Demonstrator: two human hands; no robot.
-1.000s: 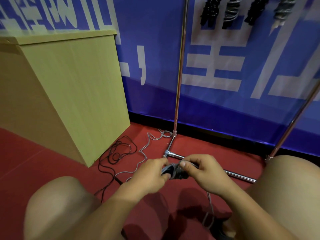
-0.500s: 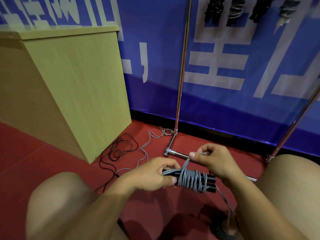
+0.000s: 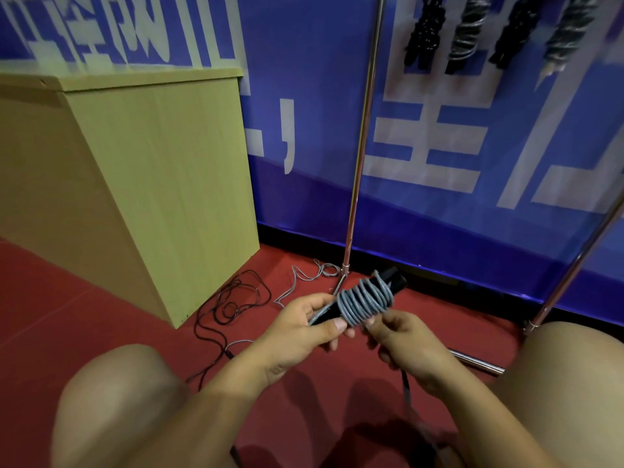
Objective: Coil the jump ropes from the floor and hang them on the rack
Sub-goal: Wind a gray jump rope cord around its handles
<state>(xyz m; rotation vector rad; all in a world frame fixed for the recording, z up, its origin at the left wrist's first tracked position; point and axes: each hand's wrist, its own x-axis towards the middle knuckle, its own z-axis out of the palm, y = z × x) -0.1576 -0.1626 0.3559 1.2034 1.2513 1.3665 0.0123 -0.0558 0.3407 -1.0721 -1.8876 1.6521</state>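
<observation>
Two hands on one grey jump rope (image 3: 366, 301): left hand (image 3: 304, 327) gripping its handles, right hand (image 3: 403, 344) pinching its cord.

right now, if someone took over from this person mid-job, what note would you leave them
Left hand: grips the black handles of the grey jump rope, cord wound in a tight coil around them.
Right hand: pinches the loose cord just below the coil; the tail runs down toward the floor.
Done: four coiled ropes hang at the top of the rack.
Left: finish winding and secure this cord, hang it on the rack. Then coil and hang the black rope tangled on the floor by the wooden cabinet, and the grey rope near the rack's foot.
</observation>
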